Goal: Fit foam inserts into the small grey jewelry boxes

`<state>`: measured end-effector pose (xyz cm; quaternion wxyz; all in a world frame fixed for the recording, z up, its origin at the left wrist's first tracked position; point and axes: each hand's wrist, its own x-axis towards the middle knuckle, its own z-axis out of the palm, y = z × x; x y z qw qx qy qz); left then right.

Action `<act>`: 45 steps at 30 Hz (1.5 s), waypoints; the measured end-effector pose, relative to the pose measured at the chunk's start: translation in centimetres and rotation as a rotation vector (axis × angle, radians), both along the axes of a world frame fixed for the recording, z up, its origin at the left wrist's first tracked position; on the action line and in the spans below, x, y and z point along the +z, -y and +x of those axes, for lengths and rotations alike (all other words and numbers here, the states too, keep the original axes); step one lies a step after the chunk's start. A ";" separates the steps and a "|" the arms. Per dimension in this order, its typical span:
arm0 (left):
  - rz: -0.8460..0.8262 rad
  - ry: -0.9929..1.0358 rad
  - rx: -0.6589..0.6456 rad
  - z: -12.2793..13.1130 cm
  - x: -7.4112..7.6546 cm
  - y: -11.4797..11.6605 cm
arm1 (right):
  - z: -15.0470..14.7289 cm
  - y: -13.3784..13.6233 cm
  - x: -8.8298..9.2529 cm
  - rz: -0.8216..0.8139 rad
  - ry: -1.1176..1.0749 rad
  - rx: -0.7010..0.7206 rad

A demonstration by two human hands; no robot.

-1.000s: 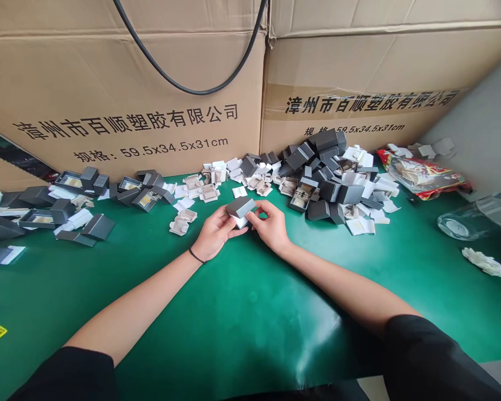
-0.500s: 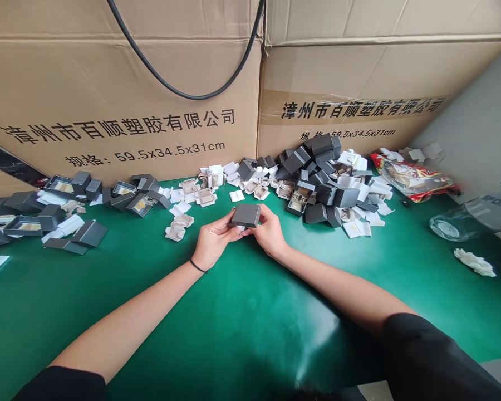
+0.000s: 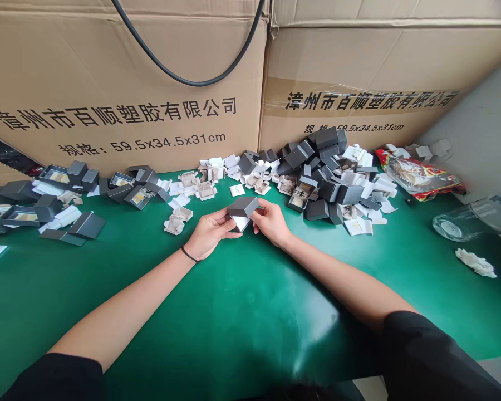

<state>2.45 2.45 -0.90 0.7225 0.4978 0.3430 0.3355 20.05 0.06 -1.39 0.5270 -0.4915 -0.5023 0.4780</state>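
A small dark grey box [image 3: 244, 208] is held between my two hands above the green table [image 3: 217, 312]. Its lid is tilted up, and white shows in the gap beneath it. My left hand [image 3: 212, 234] grips the box from the left, thumb at the near side and fingers below. On the right, my right hand [image 3: 271, 223] has its fingers closed on the box's right side; some fingertips are hidden behind it. A white card [image 3: 237, 190] lies just beyond the box, and crumpled grey-white inserts [image 3: 177, 221] rest to the left.
A heap of dark boxes and white papers [image 3: 338, 184] is at the back right, more open boxes [image 3: 70, 214] at the left. Large cartons [image 3: 158, 122] stand along the back. On the right are a red packet [image 3: 421, 175], a clear cup [image 3: 463, 220] and a crumpled tissue [image 3: 476, 263].
The box's lid has tilted up, widening the gap that shows white at the front. Both hands stay on it. The camera view has shifted slightly.
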 end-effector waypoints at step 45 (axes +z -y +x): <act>-0.188 0.213 -0.029 0.1 0.3 0.2 | -0.5 1.0 -0.9 -0.010 0.034 0.034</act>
